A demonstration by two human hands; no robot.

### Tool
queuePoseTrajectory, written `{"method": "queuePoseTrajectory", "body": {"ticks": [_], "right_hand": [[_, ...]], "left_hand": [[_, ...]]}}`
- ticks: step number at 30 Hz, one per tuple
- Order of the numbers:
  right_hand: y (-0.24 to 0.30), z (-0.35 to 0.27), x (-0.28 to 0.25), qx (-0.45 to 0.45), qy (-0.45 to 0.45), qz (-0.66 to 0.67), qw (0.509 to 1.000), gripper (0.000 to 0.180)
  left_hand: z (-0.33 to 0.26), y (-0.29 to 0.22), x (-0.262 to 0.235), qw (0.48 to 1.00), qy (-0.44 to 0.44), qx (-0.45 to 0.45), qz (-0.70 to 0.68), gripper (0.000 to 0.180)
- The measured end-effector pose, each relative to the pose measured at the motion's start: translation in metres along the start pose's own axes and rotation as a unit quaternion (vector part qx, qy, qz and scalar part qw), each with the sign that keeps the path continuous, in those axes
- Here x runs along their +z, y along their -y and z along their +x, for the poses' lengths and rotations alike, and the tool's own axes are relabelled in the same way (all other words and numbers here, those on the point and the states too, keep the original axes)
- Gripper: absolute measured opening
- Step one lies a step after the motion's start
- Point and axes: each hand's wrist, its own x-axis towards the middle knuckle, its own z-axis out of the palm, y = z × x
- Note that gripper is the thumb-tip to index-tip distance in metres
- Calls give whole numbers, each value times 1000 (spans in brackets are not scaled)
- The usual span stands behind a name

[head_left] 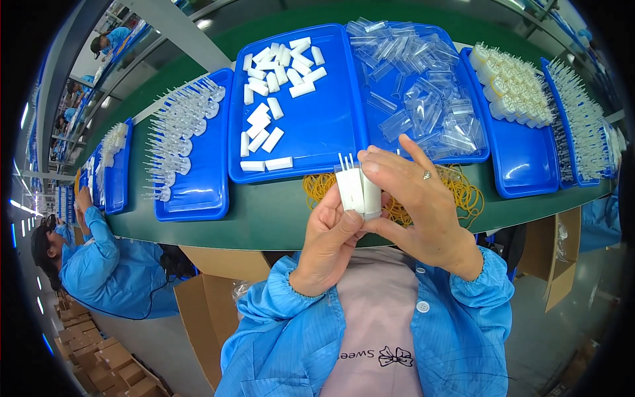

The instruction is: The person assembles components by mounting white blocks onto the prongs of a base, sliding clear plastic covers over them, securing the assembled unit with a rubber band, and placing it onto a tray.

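Observation:
Near the table's front edge, my left hand (331, 241) pinches a white plastic part with thin prongs (350, 190) between thumb and fingers, prongs pointing up and away from me. Pressed against its right side is a white block with a rounded face (372, 200). My right hand (423, 202) has that block between its thumb and fingertips, with one finger raised off it. The two parts touch side by side; whether they are joined cannot be told. Beyond them, a blue tray (311, 142) carries loose white blocks (259, 119).
Clear plastic sleeves (423, 99) fill another blue tray (479, 149). Yellow rubber bands (466, 198) lie behind my hands. Pronged white parts (178, 126) stand in a left tray (205, 198); bundled white pieces (512, 86) sit at right. A co-worker (109, 264) works at far left. Open cartons (205, 311) flank me.

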Motion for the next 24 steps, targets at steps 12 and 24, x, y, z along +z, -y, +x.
{"method": "queuePoseTrajectory", "body": {"ticks": [12, 24], "right_hand": [[-7, -1, 9, -6, -18, 3, 1000, 61], [-3, 5, 12, 3, 52, -49, 997, 65]], "left_hand": [[1, 2, -8, 1000, -21, 0, -5, 67], [4, -5, -13, 999, -19, 12, 50, 64]]}}
